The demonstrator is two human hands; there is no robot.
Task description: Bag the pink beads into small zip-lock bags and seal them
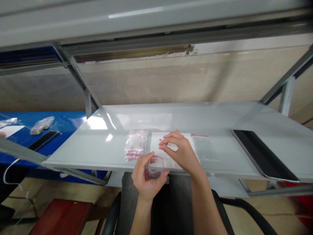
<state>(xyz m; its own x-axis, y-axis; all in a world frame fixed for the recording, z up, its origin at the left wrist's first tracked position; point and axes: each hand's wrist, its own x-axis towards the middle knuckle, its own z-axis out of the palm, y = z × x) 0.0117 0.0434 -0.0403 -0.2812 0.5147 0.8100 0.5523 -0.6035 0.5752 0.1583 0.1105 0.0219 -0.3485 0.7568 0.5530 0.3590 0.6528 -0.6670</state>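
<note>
Grey steel shelving [137, 19] looming overhead, glossy pale shelf [171, 119] stretching below, white paper sheet [155, 145] lying on it; zip bag of pink parts [136, 145] sitting left of the sheet, clear bag [203, 147] lying right of it; left hand [146, 176] clenching a clear plastic cup [156, 167] at its near edge; right hand [179, 151] arching over it, fingers [171, 135] curling beside pink bits [160, 139], any grip unclear.
</note>
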